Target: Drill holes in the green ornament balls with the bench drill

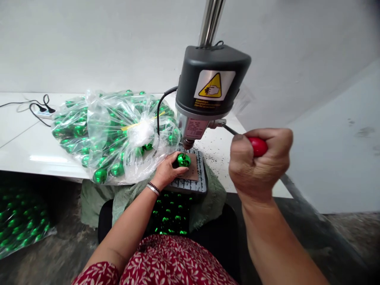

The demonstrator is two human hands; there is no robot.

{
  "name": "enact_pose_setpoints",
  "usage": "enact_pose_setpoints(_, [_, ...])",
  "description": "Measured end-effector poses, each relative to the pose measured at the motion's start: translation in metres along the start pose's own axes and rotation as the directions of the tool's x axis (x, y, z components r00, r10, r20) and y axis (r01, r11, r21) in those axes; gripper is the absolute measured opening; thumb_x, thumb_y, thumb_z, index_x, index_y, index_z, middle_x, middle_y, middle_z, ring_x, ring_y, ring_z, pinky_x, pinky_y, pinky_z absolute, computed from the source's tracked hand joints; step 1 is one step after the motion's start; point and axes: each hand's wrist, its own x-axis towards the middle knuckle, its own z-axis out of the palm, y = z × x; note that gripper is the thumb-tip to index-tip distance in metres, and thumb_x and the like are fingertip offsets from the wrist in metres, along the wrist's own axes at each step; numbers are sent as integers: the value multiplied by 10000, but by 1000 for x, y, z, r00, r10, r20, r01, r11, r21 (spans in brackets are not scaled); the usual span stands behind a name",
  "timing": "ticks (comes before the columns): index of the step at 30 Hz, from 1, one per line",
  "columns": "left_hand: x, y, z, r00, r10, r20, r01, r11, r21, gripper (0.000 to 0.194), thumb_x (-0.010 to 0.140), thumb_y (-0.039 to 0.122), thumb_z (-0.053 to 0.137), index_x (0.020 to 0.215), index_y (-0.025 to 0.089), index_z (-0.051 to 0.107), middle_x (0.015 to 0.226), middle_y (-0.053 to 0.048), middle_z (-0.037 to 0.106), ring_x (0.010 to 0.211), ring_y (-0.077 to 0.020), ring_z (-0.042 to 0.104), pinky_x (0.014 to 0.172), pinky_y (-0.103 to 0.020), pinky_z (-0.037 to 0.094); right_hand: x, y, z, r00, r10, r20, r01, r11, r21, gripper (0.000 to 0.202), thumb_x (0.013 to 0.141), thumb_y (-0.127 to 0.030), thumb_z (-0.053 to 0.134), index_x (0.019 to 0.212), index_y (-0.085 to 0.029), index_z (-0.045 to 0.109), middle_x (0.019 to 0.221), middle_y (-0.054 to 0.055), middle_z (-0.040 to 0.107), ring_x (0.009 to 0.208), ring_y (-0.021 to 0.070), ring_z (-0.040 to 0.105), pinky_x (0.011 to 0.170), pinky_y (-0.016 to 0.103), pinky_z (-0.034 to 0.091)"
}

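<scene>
My left hand [170, 169] grips a shiny green ball [184, 160] between thumb and fingers. The ball rests on a brown board [192, 168] on the drill press base [202, 180]. Right above it is the drill bit [185, 151], at or very close to the ball's top; I cannot tell whether it has gone in. My right hand [259, 162] is wrapped round the red knob [257, 147] of the feed lever on the drill press [212, 83].
Clear plastic bags [113, 126] full of green balls lie on the white table [59, 162]. More green balls [170, 213] sit below the base. Another bag [23, 221] is at lower left. Dark shavings [215, 152] are scattered beside the press. A power strip [44, 113] stands far left.
</scene>
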Motion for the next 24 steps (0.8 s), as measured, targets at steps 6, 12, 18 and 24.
enact_pose_setpoints(6, [0,0,0,1000,-1,3,1,1000,11,487,747,284,770,1215,221,651,1130,-35,713,1064,-219,638,971,-333,494,-20,8,4,997,-48,-55,49,998,28,105,828,-262,586,803,-192,512,694,-31,546,591,49,489,575,203,411])
enact_pose_setpoints(12, [1,-2,0,1000,-12,-3,12,1000,14,504,742,291,770,1227,236,645,1131,-29,711,1069,-223,634,973,-347,497,-36,14,9,993,-74,-88,80,995,67,81,842,-253,564,830,-195,508,735,-27,551,635,57,509,606,208,424])
enact_pose_setpoints(18, [1,0,-1,1000,-18,8,18,1000,9,464,738,300,768,1182,231,651,1095,-29,711,1028,-225,641,936,-350,509,-13,7,12,993,-50,-109,63,991,120,117,811,-265,561,800,-182,480,705,-32,515,607,59,474,569,217,379])
enact_pose_setpoints(24, [-8,4,-4,999,32,-20,-33,998,-44,460,715,240,764,1154,201,634,1060,-10,705,994,-198,641,917,-313,496,73,-16,22,958,242,154,-253,966,57,175,850,-213,515,732,-164,395,635,-68,375,579,18,300,590,199,288])
